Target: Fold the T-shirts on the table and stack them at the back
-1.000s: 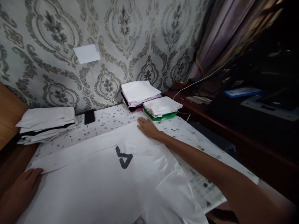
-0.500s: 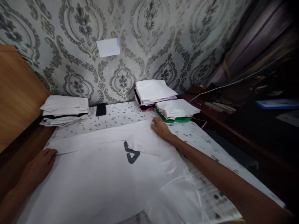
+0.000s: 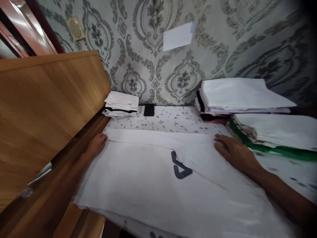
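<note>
A white T-shirt (image 3: 138, 172) with a dark grey printed mark lies spread over the patterned sheet, and its far side is folded over in a strip. At the left end of that strip, my left hand (image 3: 97, 144) is closed on the cloth edge, fingers bent. My right hand (image 3: 234, 152) is at the far right corner of the shirt, with its thumb and fingertips closed on the cloth. Slight blur softens both hands. The sleeve area at the right has loose creases.
Folded clothes (image 3: 122, 103) are stacked at the back left beside a black phone (image 3: 149, 110). Two more piles stand at the right, one white-topped pile (image 3: 235, 94) and one with green cloth (image 3: 279, 130). A wooden board (image 3: 54, 105) rises along the left.
My view has swung left, showing more of the wooden board. Both hands remain at the ends of the folded strip, which now looks straighter and more level.
</note>
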Demonstrator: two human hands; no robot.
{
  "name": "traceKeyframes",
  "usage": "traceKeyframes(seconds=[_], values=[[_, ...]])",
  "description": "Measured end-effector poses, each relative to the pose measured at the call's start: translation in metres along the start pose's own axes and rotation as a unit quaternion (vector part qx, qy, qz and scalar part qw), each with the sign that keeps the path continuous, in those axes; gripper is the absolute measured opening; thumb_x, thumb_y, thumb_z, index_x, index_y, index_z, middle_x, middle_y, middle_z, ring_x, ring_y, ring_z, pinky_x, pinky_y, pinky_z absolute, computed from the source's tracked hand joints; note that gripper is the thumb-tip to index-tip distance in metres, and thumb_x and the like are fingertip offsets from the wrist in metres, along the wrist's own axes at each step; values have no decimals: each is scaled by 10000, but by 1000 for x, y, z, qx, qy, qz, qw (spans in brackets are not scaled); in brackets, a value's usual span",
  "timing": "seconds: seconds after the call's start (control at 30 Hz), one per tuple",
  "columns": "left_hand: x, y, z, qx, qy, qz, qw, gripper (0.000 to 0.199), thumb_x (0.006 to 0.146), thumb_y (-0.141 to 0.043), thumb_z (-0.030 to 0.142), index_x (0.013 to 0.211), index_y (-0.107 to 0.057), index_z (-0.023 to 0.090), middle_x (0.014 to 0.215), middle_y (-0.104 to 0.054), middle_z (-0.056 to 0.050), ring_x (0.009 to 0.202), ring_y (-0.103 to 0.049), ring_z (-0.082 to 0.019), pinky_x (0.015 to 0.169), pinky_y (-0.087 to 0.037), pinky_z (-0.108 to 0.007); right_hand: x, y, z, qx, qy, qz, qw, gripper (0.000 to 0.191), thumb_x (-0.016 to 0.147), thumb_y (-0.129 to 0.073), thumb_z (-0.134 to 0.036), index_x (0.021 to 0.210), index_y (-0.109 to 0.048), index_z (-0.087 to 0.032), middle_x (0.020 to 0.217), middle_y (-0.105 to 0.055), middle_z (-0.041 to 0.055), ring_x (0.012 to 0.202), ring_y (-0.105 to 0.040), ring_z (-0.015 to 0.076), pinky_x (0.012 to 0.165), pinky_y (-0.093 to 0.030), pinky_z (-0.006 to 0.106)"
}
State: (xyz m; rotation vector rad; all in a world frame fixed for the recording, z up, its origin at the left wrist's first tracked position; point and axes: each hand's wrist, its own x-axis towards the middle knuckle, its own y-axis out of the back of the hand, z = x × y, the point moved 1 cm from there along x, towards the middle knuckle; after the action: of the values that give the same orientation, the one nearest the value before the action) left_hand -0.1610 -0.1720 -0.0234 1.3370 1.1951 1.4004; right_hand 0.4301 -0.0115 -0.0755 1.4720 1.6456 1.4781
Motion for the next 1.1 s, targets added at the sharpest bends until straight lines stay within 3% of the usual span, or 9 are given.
traceKeyframes(seconds=[0.27, 0.5, 0.57, 0.7, 0.8, 0.87, 0.93, 1.0, 1.1], values=[[-3, 10, -4, -38, 12, 47, 998, 223, 931, -389, 237, 955, -609, 211, 1058, -658, -84, 1020, -595, -221, 855, -486, -329, 2, -7, 8, 27, -9, 16, 999, 393, 849, -443, -413, 1094, -645, -181, 1290, -668, 197, 1212, -627, 316, 1068, -468, 434], [-5, 17, -9, 29, 15, -25, 999, 218, 858, -433, 166, 911, -636, 223, 997, -694, -73, 991, -607, -238, 865, -491, -354, 2, -8, 13, 38, -15, 13, 999, 392, 843, -452, -424, 1093, -643, -190, 1309, -661, 187, 1200, -636, 317, 1044, -491, 444], [0, 17, -6, 20, 32, -13, 999, 257, 830, -445, 142, 962, -655, 210, 1061, -705, -85, 1039, -618, -252, 911, -492, -384, 4, -5, 10, 31, -14, 3, 999, 379, 840, -452, -420, 1062, -656, -191, 1292, -671, 188, 1195, -639, 321, 1038, -501, 451], [22, 5, 27, -82, 27, 13, 996, 428, 931, -335, 193, 1271, -589, 139, 1339, -635, -141, 1256, -570, -250, 1084, -424, -417, 13, -2, -11, -33, 30, 25, 999, 349, 868, -430, -383, 1007, -692, -200, 1234, -697, 182, 1318, -546, 325, 1130, -420, 484], [43, -16, 59, -135, -24, -44, 990, 555, 1018, -222, 344, 1493, -387, 109, 1568, -422, -148, 1455, -379, -217, 1181, -302, -372, 15, -12, -30, -56, 43, -2, 998, 456, 908, -384, -385, 1176, -664, -144, 1376, -611, 197, 1386, -474, 316, 1157, -390, 490], [54, -30, 64, -140, -34, -79, 986, 622, 1019, -241, 449, 1524, -337, 97, 1611, -332, -167, 1498, -296, -246, 1197, -264, -396, 11, -23, -35, -62, 49, -37, 996, 542, 923, -365, -415, 1308, -591, -108, 1460, -536, 206, 1398, -459, 317, 1150, -392, 504], [61, -40, 49, -131, -9, -100, 986, 662, 1003, -281, 492, 1512, -348, 75, 1610, -303, -207, 1509, -257, -302, 1208, -228, -475, 6, -31, -32, -71, 62, -42, 995, 581, 929, -359, -443, 1380, -527, -118, 1487, -510, 199, 1401, -456, 314, 1144, -388, 525], [64, -47, 21, -111, 36, -113, 987, 667, 988, -290, 498, 1507, -351, 83, 1618, -281, -210, 1521, -212, -323, 1212, -187, -535, 1, -36, -25, -80, 77, -25, 994, 575, 935, -355, -456, 1398, -505, -151, 1475, -527, 184, 1400, -458, 309, 1138, -383, 537], [67, -53, -20, -90, 74, -104, 988, 662, 971, -262, 509, 1507, -360, 133, 1635, -280, -157, 1528, -211, -287, 1216, -203, -505, -2, -38, -16, -88, 93, -8, 992, 587, 952, -330, -486, 1402, -506, -153, 1466, -538, 182, 1391, -469, 316, 1138, -378, 537]])
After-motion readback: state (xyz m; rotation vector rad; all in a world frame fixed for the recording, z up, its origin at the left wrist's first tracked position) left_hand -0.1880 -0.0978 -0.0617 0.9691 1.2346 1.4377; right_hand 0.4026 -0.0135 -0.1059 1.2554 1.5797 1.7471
